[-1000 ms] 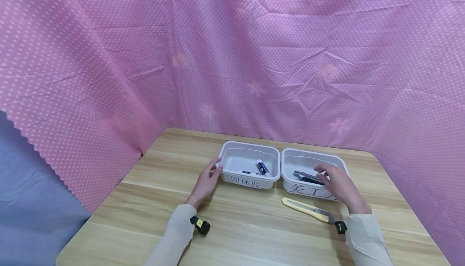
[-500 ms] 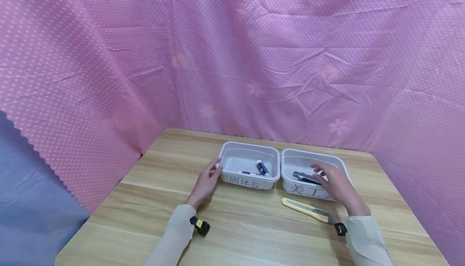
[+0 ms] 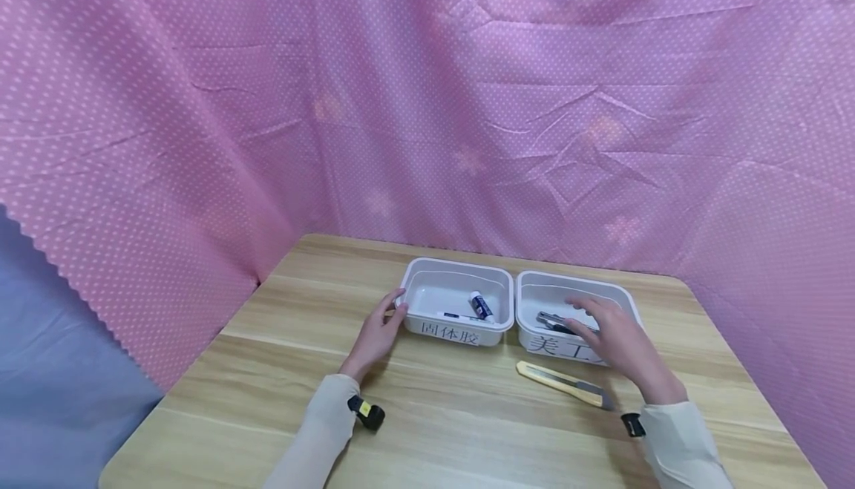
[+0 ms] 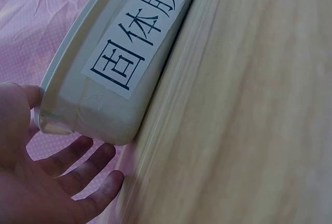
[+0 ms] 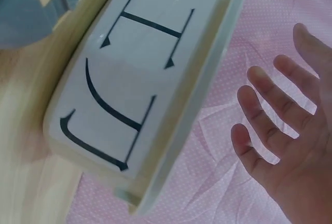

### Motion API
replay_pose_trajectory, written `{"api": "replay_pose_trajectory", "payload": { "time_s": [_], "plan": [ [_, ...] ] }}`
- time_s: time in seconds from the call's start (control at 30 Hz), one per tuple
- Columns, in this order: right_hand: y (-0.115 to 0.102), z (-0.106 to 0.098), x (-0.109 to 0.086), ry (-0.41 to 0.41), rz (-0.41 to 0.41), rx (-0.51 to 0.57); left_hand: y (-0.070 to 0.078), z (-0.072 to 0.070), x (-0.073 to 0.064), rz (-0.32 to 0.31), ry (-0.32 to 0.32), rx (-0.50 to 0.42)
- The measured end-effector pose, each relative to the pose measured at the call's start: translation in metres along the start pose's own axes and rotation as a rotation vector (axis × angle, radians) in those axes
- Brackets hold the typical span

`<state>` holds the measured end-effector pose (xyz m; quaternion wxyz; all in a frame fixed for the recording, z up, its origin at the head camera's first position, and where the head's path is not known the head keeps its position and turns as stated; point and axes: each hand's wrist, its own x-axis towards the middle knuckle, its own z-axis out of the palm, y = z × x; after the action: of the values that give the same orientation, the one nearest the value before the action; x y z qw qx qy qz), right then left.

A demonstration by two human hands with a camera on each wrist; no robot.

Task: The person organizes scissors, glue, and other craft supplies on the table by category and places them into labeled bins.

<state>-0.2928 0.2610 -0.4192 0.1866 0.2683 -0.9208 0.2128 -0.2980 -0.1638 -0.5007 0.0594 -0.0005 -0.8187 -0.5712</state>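
Observation:
My left hand [image 3: 378, 333] rests at the left rim of a white plastic bin [image 3: 427, 320], fingers loosely extended; in the left wrist view, thumb and forefinger touch its rim. Inside that bin lie a blue-and-white glue stick [image 3: 482, 306] and a thin white stick with dark ends [image 3: 461, 317]. My right hand [image 3: 621, 340] hovers over the front right of a second white bin [image 3: 574, 279], fingers spread and holding nothing, as the right wrist view shows. Dark utility knives [image 3: 554, 321] lie in this bin, partly hidden by the hand. A yellow utility knife [image 3: 561, 383] lies on the table before it.
The two bins stand side by side near the back of the wooden table [image 3: 467, 430], each with a paper label in Chinese characters on its front. A pink dotted curtain [image 3: 427, 103] hangs behind and beside the table.
My right hand has drawn slightly back toward me and its thumb and fingers have spread apart. The left hand, the bins and the yellow utility knife stay in place.

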Motion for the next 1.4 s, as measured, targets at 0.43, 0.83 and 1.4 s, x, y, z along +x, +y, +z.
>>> {"api": "replay_pose_trajectory", "payload": {
  "time_s": [0.43, 0.83, 1.4],
  "plan": [
    [-0.013, -0.012, -0.019, 0.041, -0.046, -0.012, 0.002, -0.001, 0.003, 0.007, 0.006, 0.007],
    [-0.020, -0.002, -0.031, 0.082, -0.148, -0.043, 0.000, 0.000, 0.002, 0.015, 0.000, 0.003],
    [-0.022, 0.013, -0.044, -0.047, -0.120, -0.072, 0.001, 0.002, 0.001, 0.018, 0.010, 0.011]
  ]
}}
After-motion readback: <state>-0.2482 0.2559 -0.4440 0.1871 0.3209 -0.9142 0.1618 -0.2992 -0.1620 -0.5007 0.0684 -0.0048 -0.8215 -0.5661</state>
